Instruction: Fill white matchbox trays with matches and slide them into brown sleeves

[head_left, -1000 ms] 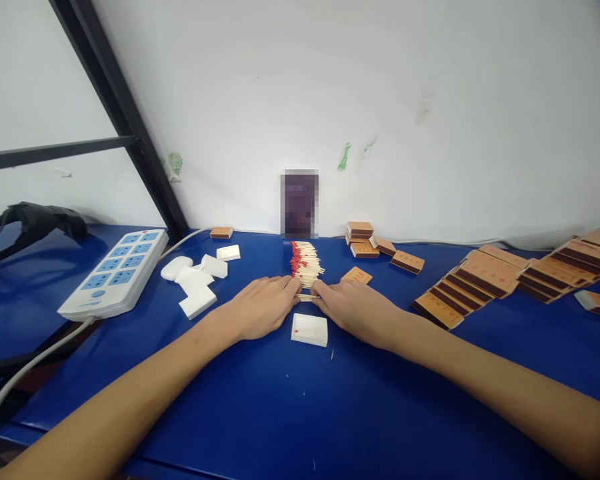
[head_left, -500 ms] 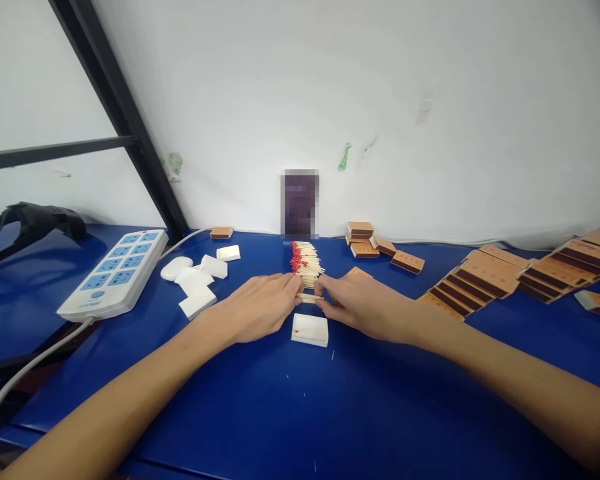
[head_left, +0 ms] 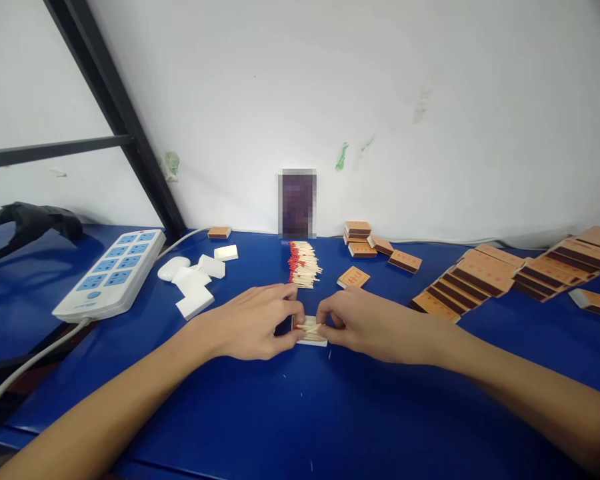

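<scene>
White wall (head_left: 280,100) behind, blue table (head_left: 300,420) below; small white tray (head_left: 320,343) sits between the two hands, close to the person, long axis running left-right; matches (head_left: 310,329) lie across it along roughly that same axis, a few skewed; can't tell if they touch the tray floor or are just held over it.

Left hand (head_left: 257,325) has thumb and index closed in on the left end, where a bit of red shows; right hand (head_left: 375,327) has its fingertips pinched at the right end; neither hand is nearer, one per end; exact grip force can't be read.

Match pile (head_left: 304,265) lies just beyond the tray, farther from the person, red heads left; single matchbox (head_left: 353,277) sits beyond the right hand, apart from it.
</scene>
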Available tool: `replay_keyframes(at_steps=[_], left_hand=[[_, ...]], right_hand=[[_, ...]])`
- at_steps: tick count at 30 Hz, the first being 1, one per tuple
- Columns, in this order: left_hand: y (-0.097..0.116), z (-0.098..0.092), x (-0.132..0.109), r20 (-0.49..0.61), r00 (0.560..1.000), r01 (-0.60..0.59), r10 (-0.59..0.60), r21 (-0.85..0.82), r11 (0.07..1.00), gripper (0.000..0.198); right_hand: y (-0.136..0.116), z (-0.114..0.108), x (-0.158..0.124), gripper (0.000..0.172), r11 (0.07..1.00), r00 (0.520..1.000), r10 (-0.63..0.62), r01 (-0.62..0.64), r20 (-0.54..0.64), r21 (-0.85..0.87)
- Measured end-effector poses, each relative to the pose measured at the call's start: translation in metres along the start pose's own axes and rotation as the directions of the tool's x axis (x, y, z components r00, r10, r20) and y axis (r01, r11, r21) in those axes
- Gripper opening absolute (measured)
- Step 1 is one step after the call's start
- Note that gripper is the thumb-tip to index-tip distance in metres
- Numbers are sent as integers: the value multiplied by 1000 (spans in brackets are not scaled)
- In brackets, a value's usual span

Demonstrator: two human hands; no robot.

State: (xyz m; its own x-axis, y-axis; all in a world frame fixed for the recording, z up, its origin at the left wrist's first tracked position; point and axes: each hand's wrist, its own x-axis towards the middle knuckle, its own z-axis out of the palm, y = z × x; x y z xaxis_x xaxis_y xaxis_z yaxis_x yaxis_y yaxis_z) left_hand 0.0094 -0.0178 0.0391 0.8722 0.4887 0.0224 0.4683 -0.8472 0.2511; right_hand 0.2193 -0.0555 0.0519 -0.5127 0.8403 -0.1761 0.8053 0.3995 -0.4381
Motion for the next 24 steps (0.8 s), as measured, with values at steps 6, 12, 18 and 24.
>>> replay_keyframes(at_steps=[6, 12, 18, 24], left_hand=[[0, 3, 0, -92, 994, -48, 51, 37, 998, 23], [0, 7, 2, -87, 993, -77, 76, -9, 997, 13], [0, 7, 2, -72, 993, -93, 92, -15, 996, 13], [-1, 7, 2, -70, 993, -91, 96, 64, 994, 17]], right_hand=[[2, 2, -3, 16, 1000, 999, -27, 27, -33, -6], [0, 1, -4, 25, 988, 994, -103, 97, 47, 119], [3, 2, -1, 27, 986, 989, -148, 146, 26, 80], [6, -1, 1, 25, 982, 992, -128, 123, 23, 144]])
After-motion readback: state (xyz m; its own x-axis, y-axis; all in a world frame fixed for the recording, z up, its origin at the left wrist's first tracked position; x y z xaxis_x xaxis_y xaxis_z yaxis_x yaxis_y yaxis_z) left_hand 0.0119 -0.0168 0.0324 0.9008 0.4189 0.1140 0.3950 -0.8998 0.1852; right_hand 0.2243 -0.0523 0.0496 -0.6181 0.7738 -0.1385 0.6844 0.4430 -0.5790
